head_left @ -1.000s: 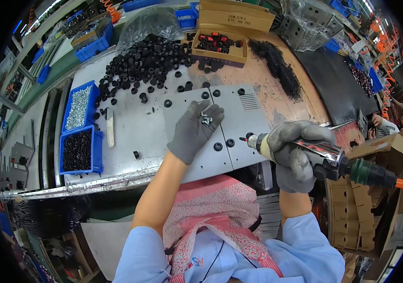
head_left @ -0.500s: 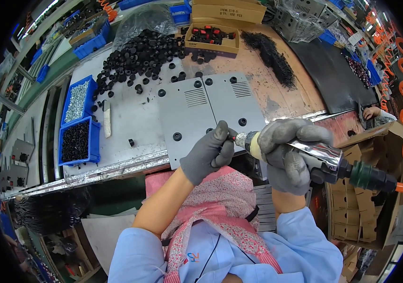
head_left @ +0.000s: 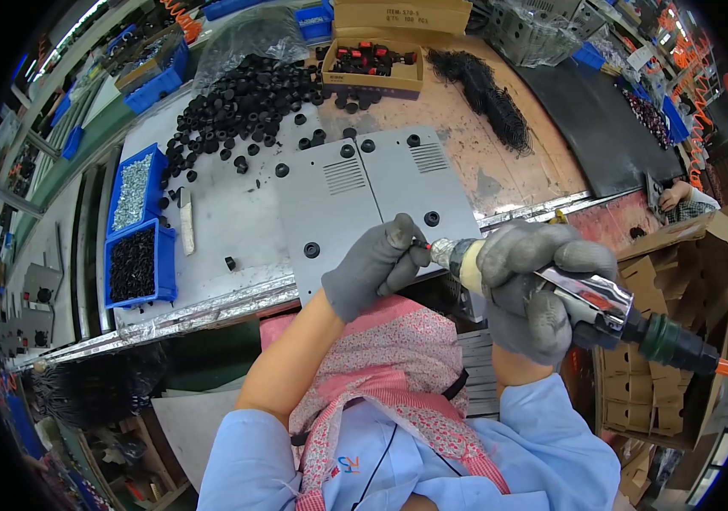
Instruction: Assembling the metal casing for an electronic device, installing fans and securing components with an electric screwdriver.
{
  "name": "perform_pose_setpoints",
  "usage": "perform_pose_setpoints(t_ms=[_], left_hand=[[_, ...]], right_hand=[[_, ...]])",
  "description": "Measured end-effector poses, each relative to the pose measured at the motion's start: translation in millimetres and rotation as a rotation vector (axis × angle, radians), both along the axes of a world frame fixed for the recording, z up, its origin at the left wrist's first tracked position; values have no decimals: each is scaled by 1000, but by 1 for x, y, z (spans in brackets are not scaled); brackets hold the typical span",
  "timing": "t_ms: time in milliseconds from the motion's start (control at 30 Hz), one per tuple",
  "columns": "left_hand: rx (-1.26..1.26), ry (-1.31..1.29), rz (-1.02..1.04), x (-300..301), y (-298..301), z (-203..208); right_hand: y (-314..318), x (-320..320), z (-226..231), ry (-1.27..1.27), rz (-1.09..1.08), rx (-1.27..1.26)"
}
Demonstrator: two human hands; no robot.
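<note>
Over a cluttered grey workbench (head_left: 236,230), the right hand (head_left: 534,285) grips a pneumatic screwdriver (head_left: 585,298); the left hand (head_left: 372,268) pinches its tip.

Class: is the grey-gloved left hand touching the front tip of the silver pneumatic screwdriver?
Touching. The head view shows the grey-gloved left hand pinching its fingertips against the tip of the silver pneumatic screwdriver, with no gap.

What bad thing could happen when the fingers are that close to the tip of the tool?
The left hand pinches something tiny right at the tip of the air screwdriver that the right hand grips, so a sudden spin might catch the glove. The tiny piece might also slip and drop off the edge of the grey metal panel into the lap.
</note>
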State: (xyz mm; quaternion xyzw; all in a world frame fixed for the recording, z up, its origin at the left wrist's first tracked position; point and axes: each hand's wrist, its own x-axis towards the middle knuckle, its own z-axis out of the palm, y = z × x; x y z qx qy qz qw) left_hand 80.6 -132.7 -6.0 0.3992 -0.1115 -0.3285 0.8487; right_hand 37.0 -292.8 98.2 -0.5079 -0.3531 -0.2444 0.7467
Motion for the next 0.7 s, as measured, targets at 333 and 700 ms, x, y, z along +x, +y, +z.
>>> perform_pose_setpoints(t_ms=[333, 700], left_hand=[[632, -190, 131, 70, -12, 19], [1397, -842, 468, 178, -61, -42]], right_hand=[[-19, 36, -8, -46, -136, 40], [-20, 107, -15, 198, -312, 133]])
